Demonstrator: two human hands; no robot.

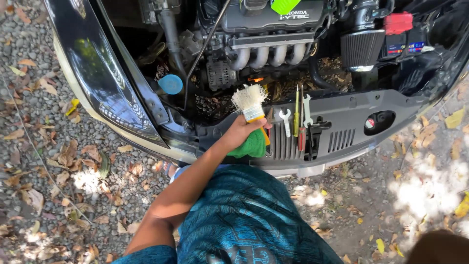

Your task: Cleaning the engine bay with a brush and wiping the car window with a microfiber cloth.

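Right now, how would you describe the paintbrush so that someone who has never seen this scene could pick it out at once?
Find the open engine bay and the grey plastic panel across its front edge. At the panel's left end, the left hand grips a paintbrush with pale frayed bristles and a yellow handle, above a green cloth. Unlike the metal wrenches and screwdrivers lying to its right, it is bristled and held.

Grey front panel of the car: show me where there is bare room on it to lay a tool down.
The grey plastic front panel is bare between the slotted vents and the round black cap, and further right. It is crowded at the left: the left hand holds a yellow-handled paintbrush over a green cloth, beside wrenches and screwdrivers.
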